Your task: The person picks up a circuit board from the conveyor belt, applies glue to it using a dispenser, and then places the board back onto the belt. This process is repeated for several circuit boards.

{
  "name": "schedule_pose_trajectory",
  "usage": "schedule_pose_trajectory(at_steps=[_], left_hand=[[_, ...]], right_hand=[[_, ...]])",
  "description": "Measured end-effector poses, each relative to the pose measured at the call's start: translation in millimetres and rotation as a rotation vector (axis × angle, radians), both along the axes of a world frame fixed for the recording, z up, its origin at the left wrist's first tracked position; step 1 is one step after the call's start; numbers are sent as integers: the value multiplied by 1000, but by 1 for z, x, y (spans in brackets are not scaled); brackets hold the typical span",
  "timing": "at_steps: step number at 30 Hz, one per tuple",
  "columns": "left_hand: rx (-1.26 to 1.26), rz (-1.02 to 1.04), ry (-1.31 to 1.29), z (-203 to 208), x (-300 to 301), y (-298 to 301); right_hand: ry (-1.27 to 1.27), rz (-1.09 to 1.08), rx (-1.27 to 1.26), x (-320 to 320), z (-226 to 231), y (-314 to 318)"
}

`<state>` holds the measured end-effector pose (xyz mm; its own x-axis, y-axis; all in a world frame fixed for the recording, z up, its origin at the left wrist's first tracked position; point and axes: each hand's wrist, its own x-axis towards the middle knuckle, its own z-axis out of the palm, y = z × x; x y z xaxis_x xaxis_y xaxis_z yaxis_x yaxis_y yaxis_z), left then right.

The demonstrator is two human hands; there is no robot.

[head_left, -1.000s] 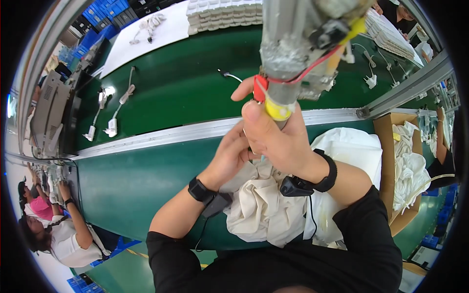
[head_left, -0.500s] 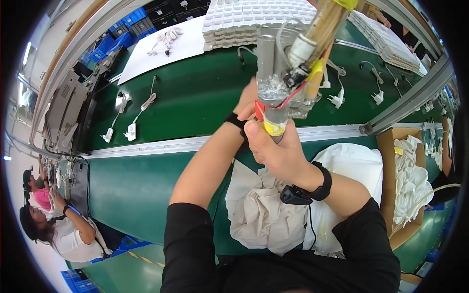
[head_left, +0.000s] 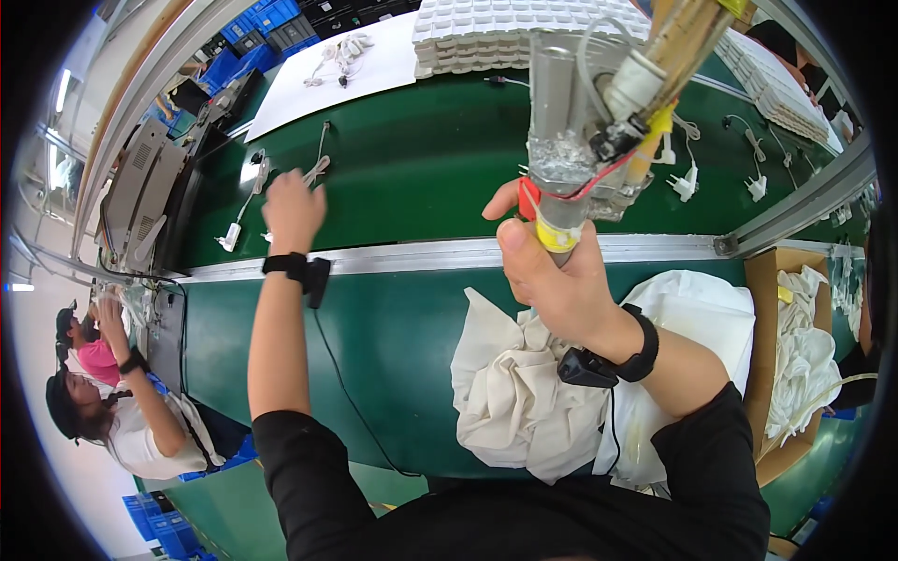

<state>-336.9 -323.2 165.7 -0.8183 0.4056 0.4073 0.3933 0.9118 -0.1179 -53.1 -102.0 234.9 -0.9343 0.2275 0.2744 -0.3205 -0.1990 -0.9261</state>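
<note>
My right hand (head_left: 561,280) is wrapped round the yellow-banded grey handle of a bulky hand-held tool (head_left: 561,168). The tool has a clear tube, silvery wrapping, a red part beside my fingers and wires along a tan pole. My left hand (head_left: 295,213) is over a white plug adapter with a bundled cable (head_left: 320,168); its fingers bend downward and the thumb stands apart. That hand covers most of the adapter, and contact is hidden. Just left of it lies another white plug adapter (head_left: 229,237) with its cable.
Crumpled cream cloth (head_left: 524,393) and a white bag (head_left: 697,318) lie before me. A carton (head_left: 762,365) of white cloth stands right. Stacked white trays (head_left: 505,37) are at the back. More adapters (head_left: 685,184) lie right. Metal rails frame the bench; a co-worker (head_left: 154,425) is at left.
My left hand has left the tool and swung left over the plug adapter. My right hand keeps its hold on the tool. The whole view has shifted slightly.
</note>
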Motion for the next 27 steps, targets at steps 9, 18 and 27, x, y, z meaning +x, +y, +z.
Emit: schedule_pose_trajectory(at_steps=[9, 18, 27], left_hand=[[229, 130, -694, 6, -4, -41], [1478, -398, -1721, -4, 149, 93], [1505, -457, -2097, -19, 247, 111]], right_hand=[[-27, 6, 3, -1, 1, -1], [-86, -34, 2, 0, 8, 4], [-21, -160, 78, -11, 8, 18]])
